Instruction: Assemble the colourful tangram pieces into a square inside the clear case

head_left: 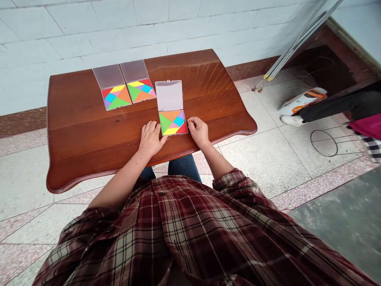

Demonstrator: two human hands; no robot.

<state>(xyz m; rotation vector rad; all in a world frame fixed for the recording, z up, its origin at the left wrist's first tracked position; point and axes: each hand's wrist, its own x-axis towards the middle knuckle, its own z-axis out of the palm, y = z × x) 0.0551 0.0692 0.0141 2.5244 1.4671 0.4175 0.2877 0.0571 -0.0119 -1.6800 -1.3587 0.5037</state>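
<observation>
An opened tangram case (173, 123) lies on the wooden table in front of me, its coloured pieces filling the lower half as a square. The case's lid (169, 96) is folded back flat, away from me. My left hand (151, 139) rests palm down with fingers apart, the thumb along the case's lower left edge. At the right edge, my right hand (198, 131) is curled with thumb and forefinger together. Whatever those fingers may hold is hidden. Two more opened tangram cases, a left one (117, 96) and a right one (141, 89), sit side by side farther back.
The brown table (80, 139) has a curved front edge and stands against a tiled wall (190, 28). To the right are metal crutches (285, 59), a white and orange bag (303, 101), a wire ring frame (324, 143) and another person's leg (327, 107).
</observation>
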